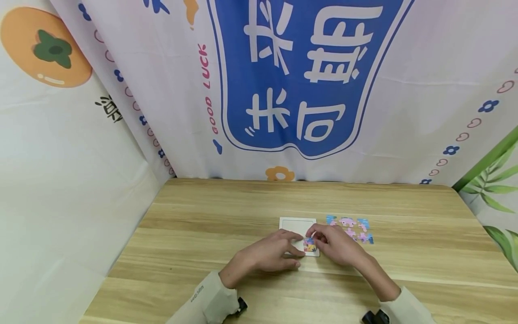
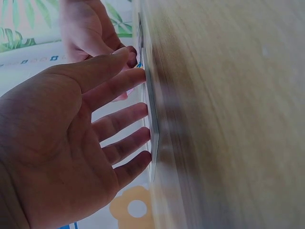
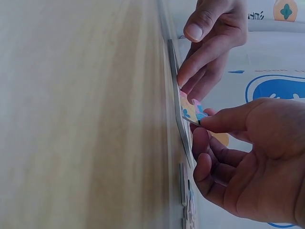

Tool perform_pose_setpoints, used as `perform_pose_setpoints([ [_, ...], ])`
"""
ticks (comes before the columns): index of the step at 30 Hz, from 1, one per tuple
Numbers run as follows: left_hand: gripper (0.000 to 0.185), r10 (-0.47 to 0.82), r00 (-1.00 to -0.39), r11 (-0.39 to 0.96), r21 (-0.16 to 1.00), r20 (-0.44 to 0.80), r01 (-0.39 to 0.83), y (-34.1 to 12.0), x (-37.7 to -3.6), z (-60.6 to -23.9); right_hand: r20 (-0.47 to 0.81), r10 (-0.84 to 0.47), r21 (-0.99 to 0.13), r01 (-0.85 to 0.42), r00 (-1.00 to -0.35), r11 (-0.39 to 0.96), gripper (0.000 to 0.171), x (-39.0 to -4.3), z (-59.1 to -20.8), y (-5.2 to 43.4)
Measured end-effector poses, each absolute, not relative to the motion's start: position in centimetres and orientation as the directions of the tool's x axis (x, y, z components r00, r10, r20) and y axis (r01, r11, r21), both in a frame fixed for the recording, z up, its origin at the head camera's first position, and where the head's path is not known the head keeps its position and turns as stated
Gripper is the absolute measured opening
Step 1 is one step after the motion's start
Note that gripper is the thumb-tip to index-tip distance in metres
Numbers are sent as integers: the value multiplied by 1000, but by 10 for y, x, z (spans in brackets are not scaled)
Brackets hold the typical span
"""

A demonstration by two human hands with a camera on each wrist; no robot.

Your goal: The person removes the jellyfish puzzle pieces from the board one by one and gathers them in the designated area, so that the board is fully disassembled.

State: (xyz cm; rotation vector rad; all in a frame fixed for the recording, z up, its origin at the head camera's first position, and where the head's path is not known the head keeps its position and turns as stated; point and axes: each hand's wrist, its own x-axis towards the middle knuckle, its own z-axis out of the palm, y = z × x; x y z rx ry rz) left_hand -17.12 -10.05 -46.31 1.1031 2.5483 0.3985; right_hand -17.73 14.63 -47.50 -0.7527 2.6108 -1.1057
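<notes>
A small white puzzle frame [image 1: 286,220] lies flat on the table. My left hand [image 1: 275,252] reaches over its left part with fingers spread. In the left wrist view, the fingertips [image 2: 141,133] of that hand rest on the frame. Thumb and finger of my right hand [image 1: 337,245] pinch a colourful jigsaw piece [image 3: 189,107], pink, yellow and blue, tilted up at the frame's edge in the right wrist view. From the head, a colourful patch of puzzle [image 1: 310,244] shows at the frame's lower right, between both hands.
Several loose pink and blue jigsaw pieces [image 1: 347,221] lie to the right of the frame, partly behind the right hand. The wooden table [image 1: 214,202] ends at a printed cloth [image 1: 186,148] at the back and another at the left.
</notes>
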Motion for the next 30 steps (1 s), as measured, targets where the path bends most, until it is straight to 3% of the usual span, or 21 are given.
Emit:
perform_pose_setpoints([
  [30, 34, 729, -657, 671, 387, -190, 633, -100, -171, -463, 10, -520, -735, -359, -854, 575, 17, -178, -472, 162],
])
